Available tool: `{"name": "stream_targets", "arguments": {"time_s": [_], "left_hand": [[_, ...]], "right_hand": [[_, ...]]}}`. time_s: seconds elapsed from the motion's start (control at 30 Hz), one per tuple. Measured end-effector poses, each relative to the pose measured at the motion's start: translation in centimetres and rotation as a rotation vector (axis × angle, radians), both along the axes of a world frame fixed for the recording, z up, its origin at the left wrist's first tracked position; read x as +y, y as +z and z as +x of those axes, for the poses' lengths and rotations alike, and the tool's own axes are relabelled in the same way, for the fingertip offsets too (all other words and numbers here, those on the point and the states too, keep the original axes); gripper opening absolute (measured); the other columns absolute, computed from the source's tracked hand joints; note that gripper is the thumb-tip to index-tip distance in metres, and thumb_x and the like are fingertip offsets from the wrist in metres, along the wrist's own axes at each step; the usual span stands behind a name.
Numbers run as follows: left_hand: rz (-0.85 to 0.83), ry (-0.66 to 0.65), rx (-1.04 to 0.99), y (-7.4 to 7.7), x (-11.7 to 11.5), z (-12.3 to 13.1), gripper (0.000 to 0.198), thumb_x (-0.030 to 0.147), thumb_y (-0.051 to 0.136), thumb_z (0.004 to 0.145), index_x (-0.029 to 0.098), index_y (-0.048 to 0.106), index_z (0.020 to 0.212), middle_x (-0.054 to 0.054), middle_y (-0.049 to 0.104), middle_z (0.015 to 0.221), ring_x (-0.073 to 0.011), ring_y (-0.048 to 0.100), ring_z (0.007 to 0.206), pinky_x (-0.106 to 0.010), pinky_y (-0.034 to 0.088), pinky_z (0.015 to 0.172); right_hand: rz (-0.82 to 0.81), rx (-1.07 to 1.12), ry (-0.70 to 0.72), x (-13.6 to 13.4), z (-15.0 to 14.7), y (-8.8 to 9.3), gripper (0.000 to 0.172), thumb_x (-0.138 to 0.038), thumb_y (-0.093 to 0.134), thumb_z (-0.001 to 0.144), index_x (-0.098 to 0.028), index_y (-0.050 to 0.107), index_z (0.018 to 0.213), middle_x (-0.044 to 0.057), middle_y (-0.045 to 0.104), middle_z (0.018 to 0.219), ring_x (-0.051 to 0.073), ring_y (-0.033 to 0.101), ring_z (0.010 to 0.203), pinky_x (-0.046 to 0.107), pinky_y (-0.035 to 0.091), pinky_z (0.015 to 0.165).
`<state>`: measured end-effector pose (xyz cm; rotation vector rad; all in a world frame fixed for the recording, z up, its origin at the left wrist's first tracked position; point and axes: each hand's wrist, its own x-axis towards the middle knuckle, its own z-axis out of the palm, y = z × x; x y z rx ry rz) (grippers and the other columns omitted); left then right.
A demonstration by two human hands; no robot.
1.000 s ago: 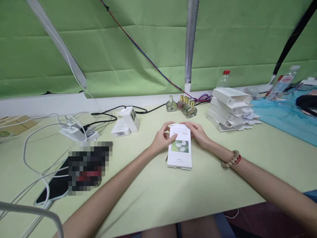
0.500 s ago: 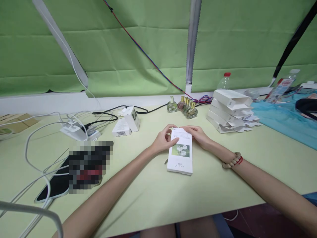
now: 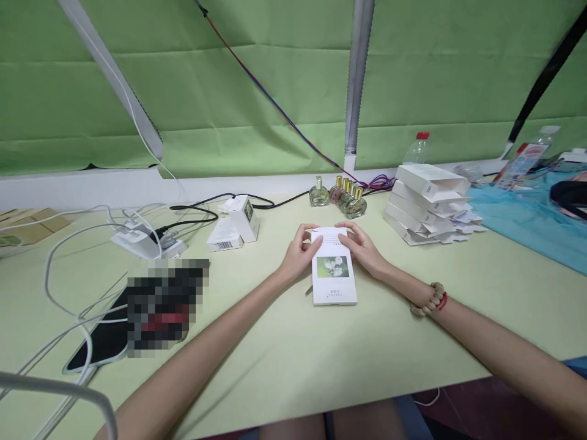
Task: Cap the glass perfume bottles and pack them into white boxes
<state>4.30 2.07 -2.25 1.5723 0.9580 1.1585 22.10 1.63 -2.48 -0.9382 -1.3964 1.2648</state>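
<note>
A flat white carton (image 3: 333,274) with a flower picture lies on the pale green table (image 3: 348,360), long side pointing away from me. My left hand (image 3: 298,255) pinches its far left corner with thumb and fingers. My right hand (image 3: 363,247) grips the far right corner, fingers curled over the top edge. A bead bracelet (image 3: 429,299) sits on my right wrist.
Several small perfume bottles (image 3: 343,195) stand behind the carton. A stack of flat white cartons (image 3: 428,201) lies at the right, two small boxes (image 3: 233,226) at the left. Cables and a power adapter (image 3: 142,242) cover the left side. A blue cloth (image 3: 532,217) lies far right.
The carton has been turned slightly and now lies flatter and straighter on the table. Both hands have shifted to its far end.
</note>
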Motion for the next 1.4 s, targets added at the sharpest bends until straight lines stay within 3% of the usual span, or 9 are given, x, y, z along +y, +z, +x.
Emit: {"name": "stream_targets", "arguments": {"time_s": [0.17, 0.33, 0.5, 0.67, 1.17, 1.4], "left_hand": [[-0.117, -0.056, -0.040, -0.30, 0.73, -0.37, 0.036, 0.051, 0.057, 0.075, 0.022, 0.046, 0.094, 0.005, 0.049, 0.067, -0.0051, 0.045, 0.049, -0.015, 0.031, 0.043], [-0.087, -0.127, 0.023, 0.04, 0.63, -0.53, 0.046, 0.048, 0.058, 0.076, 0.026, 0.046, 0.115, 0.002, 0.051, 0.075, -0.0075, 0.050, 0.058, -0.016, 0.035, 0.045], [-0.053, -0.132, 0.040, 0.08, 0.43, -0.41, 0.048, 0.048, 0.059, 0.075, 0.026, 0.044, 0.115, 0.001, 0.052, 0.085, -0.0038, 0.046, 0.052, -0.015, 0.033, 0.042], [-0.035, -0.202, 0.036, -0.10, 0.39, -0.30, 0.048, 0.045, 0.061, 0.074, 0.023, 0.043, 0.112, -0.002, 0.055, 0.095, -0.0057, 0.052, 0.061, -0.015, 0.038, 0.048], [-0.073, -0.185, -0.042, -0.01, -0.03, -0.01, 0.050, 0.047, 0.064, 0.071, 0.021, 0.044, 0.108, -0.006, 0.056, 0.107, -0.0102, 0.060, 0.070, -0.021, 0.048, 0.058], [-0.062, -0.163, -0.031, -0.29, 0.20, -0.12, 0.042, 0.049, 0.061, 0.074, 0.021, 0.046, 0.102, -0.001, 0.056, 0.090, -0.0090, 0.058, 0.065, -0.019, 0.044, 0.053]], "right_hand": [[-0.044, -0.053, 0.078, 0.07, 0.05, -0.26, 0.033, -0.046, 0.061, 0.074, -0.024, 0.055, 0.098, -0.003, 0.058, 0.075, 0.009, 0.055, 0.054, 0.017, 0.042, 0.040], [-0.106, -0.004, 0.100, 0.01, -0.12, -0.17, 0.045, -0.045, 0.064, 0.073, -0.027, 0.050, 0.112, -0.001, 0.063, 0.084, 0.011, 0.058, 0.063, 0.019, 0.044, 0.046], [-0.079, 0.055, 0.011, 0.50, -0.08, -0.45, 0.039, -0.045, 0.065, 0.070, -0.023, 0.057, 0.102, 0.000, 0.065, 0.084, 0.012, 0.059, 0.068, 0.022, 0.046, 0.055], [-0.048, 0.047, -0.056, 0.90, 0.07, -0.68, 0.037, -0.045, 0.067, 0.069, -0.023, 0.060, 0.098, 0.000, 0.065, 0.085, 0.013, 0.059, 0.071, 0.023, 0.046, 0.058], [-0.090, 0.024, -0.073, 0.72, 0.21, -0.44, 0.039, -0.045, 0.068, 0.068, -0.022, 0.061, 0.099, 0.001, 0.066, 0.094, 0.013, 0.060, 0.069, 0.023, 0.047, 0.054], [-0.143, -0.007, -0.088, 0.62, 0.18, -0.23, 0.039, -0.045, 0.069, 0.065, -0.021, 0.062, 0.095, 0.000, 0.066, 0.083, 0.011, 0.059, 0.060, 0.021, 0.044, 0.046]]}}
